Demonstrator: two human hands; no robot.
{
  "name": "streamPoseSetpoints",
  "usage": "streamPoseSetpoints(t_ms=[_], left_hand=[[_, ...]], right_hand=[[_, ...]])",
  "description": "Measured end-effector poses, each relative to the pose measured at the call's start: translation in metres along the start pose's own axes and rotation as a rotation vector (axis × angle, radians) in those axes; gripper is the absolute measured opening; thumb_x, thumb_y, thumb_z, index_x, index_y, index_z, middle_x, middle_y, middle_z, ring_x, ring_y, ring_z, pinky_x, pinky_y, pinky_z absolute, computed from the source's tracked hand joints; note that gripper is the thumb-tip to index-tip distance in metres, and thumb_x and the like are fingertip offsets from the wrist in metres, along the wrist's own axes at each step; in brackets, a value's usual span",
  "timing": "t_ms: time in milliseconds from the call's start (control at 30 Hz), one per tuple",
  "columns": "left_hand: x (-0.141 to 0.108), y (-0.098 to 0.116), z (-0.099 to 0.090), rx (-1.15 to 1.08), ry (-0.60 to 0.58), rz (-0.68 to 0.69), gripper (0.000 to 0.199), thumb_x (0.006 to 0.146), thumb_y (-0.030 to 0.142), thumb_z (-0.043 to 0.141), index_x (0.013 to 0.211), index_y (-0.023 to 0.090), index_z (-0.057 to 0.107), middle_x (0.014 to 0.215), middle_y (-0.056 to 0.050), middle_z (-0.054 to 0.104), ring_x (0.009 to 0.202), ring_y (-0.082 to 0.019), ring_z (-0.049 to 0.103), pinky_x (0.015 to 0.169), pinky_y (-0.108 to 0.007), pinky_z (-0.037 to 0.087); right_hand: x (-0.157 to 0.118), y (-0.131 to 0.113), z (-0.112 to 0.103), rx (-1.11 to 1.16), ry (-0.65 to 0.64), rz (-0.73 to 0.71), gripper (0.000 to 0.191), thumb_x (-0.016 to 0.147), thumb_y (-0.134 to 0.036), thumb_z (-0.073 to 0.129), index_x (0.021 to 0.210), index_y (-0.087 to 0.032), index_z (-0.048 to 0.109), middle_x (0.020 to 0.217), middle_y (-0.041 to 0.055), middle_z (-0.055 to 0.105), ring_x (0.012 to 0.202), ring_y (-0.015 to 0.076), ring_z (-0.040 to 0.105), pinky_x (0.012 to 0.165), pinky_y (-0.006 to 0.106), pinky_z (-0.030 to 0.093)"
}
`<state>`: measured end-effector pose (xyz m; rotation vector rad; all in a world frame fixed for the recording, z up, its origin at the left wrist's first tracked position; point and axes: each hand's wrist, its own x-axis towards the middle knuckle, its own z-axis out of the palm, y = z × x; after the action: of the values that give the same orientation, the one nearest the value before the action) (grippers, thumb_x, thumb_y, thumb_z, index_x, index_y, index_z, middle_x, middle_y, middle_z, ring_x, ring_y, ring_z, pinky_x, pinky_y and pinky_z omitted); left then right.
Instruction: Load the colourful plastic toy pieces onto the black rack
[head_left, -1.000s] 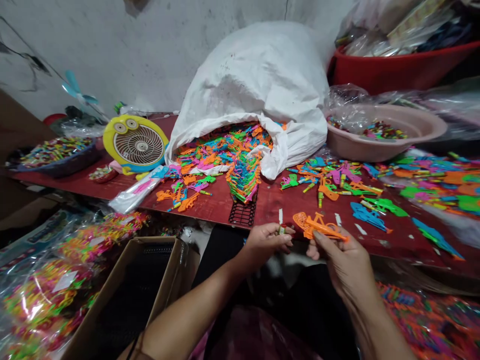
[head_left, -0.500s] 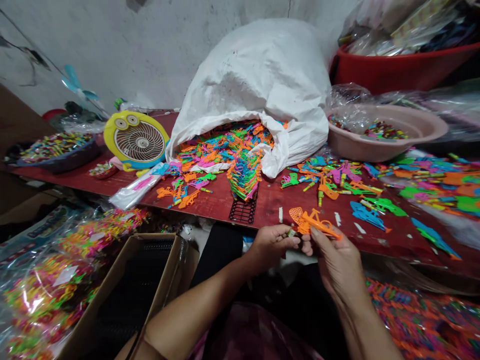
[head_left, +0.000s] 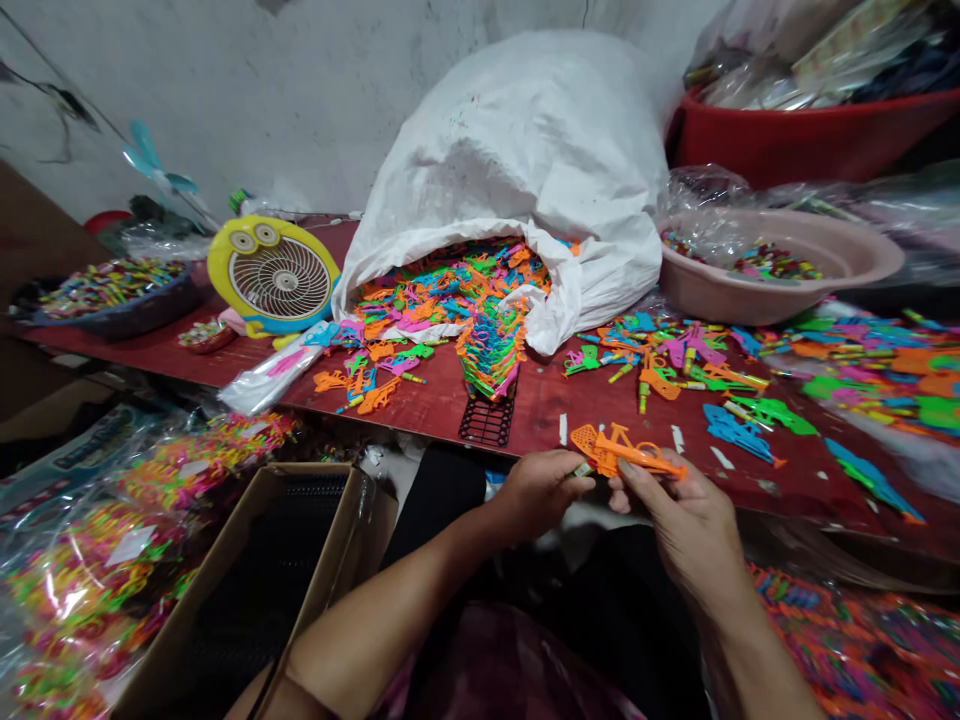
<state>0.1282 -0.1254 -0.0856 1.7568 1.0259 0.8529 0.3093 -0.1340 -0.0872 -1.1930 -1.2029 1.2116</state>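
Observation:
An orange plastic toy gun with a lattice-patterned end is gripped in my right hand, thumb on its near side. My left hand pinches a small pale green-and-yellow piece close to the lattice end of the toy gun. Whether that piece touches the toy gun I cannot tell. Both hands are just off the front edge of the red table. Blue and green toy guns lie on the table beyond my right hand.
A white sack spills toy guns onto the table, with a stacked row of them on a black grid. A yellow fan stands left and a pink basin right. A cardboard box sits below at left.
The toy gun's lattice end has shifted slightly left and down, nearer my left hand, and lies more level. My right hand has turned a little with it.

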Motion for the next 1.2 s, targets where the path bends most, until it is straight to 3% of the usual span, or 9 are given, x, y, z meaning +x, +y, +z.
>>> streamPoseSetpoints(t_ms=[467,567,667,800,900,967,1033,1100,1200], left_hand=[[-0.005,-0.003,0.005,0.015,-0.002,0.040,0.031,0.093,0.040,0.045,0.071,0.018,0.048,0.071,0.001,0.049,0.069,-0.013,0.045,0.067,-0.024,0.033],[-0.007,0.001,0.010,-0.106,0.082,0.007,0.034,0.092,0.044,0.046,0.073,0.017,0.052,0.073,-0.001,0.052,0.072,-0.013,0.047,0.069,-0.024,0.035],[-0.007,0.006,0.018,-0.378,0.184,-0.086,0.036,0.089,0.049,0.052,0.073,0.016,0.052,0.073,-0.001,0.054,0.071,-0.013,0.048,0.068,-0.024,0.037],[-0.007,0.011,0.018,-0.711,0.121,-0.180,0.042,0.081,0.055,0.061,0.072,0.016,0.048,0.065,0.001,0.051,0.060,-0.009,0.044,0.060,-0.023,0.034],[-0.010,0.011,0.008,-0.736,0.093,-0.253,0.044,0.079,0.057,0.065,0.073,0.017,0.047,0.060,0.006,0.040,0.053,-0.006,0.030,0.053,-0.021,0.024],[-0.012,0.010,-0.001,-0.721,0.032,-0.247,0.045,0.079,0.058,0.064,0.074,0.016,0.048,0.061,0.006,0.040,0.054,-0.006,0.031,0.053,-0.022,0.023],[-0.015,0.009,-0.007,-0.685,-0.044,-0.247,0.047,0.079,0.059,0.064,0.075,0.016,0.049,0.064,0.004,0.044,0.056,-0.007,0.034,0.054,-0.022,0.024],[-0.018,0.009,-0.011,-0.632,-0.109,-0.268,0.047,0.080,0.060,0.063,0.074,0.015,0.051,0.064,0.003,0.045,0.057,-0.007,0.034,0.054,-0.023,0.023],[-0.021,0.009,-0.012,-0.583,-0.174,-0.281,0.047,0.081,0.060,0.063,0.074,0.015,0.053,0.065,0.003,0.044,0.057,-0.007,0.034,0.055,-0.023,0.024]], right_hand=[[-0.002,0.001,0.011,0.042,0.092,-0.054,0.024,0.083,-0.041,0.070,0.089,-0.019,0.062,0.068,-0.0007,0.066,0.057,0.0116,0.059,0.061,0.025,0.048],[-0.003,0.000,0.018,0.117,0.136,-0.064,0.023,0.082,-0.039,0.071,0.088,-0.019,0.061,0.067,-0.0016,0.064,0.055,0.0104,0.057,0.059,0.024,0.047],[-0.005,0.000,0.027,0.135,0.166,-0.044,0.026,0.080,-0.040,0.073,0.089,-0.019,0.060,0.067,-0.0020,0.063,0.053,0.0100,0.054,0.053,0.023,0.045],[-0.011,0.003,0.033,-0.092,0.121,-0.068,0.026,0.084,-0.044,0.066,0.082,-0.020,0.058,0.064,-0.0012,0.061,0.055,0.0127,0.057,0.055,0.025,0.048],[-0.012,0.002,0.024,-0.449,0.139,-0.285,0.032,0.083,-0.043,0.067,0.106,-0.020,0.064,0.092,0.0057,0.069,0.084,0.0200,0.067,0.076,0.032,0.055],[-0.008,-0.004,0.013,-0.592,0.035,-0.458,0.052,0.083,-0.038,0.067,0.131,-0.023,0.055,0.127,0.0106,0.062,0.116,0.0250,0.060,0.097,0.039,0.050],[-0.004,-0.012,0.000,-0.625,-0.169,-0.578,0.057,0.087,-0.032,0.063,0.142,-0.028,0.047,0.145,0.0101,0.050,0.133,0.0252,0.049,0.108,0.043,0.043],[0.000,-0.020,-0.011,-0.612,-0.331,-0.654,0.052,0.090,-0.025,0.057,0.141,-0.032,0.048,0.144,0.0080,0.052,0.132,0.0233,0.050,0.108,0.041,0.044],[0.002,-0.030,-0.022,-0.673,-0.414,-0.718,0.044,0.090,-0.020,0.056,0.132,-0.033,0.058,0.133,0.0068,0.061,0.121,0.0206,0.059,0.097,0.033,0.051]])
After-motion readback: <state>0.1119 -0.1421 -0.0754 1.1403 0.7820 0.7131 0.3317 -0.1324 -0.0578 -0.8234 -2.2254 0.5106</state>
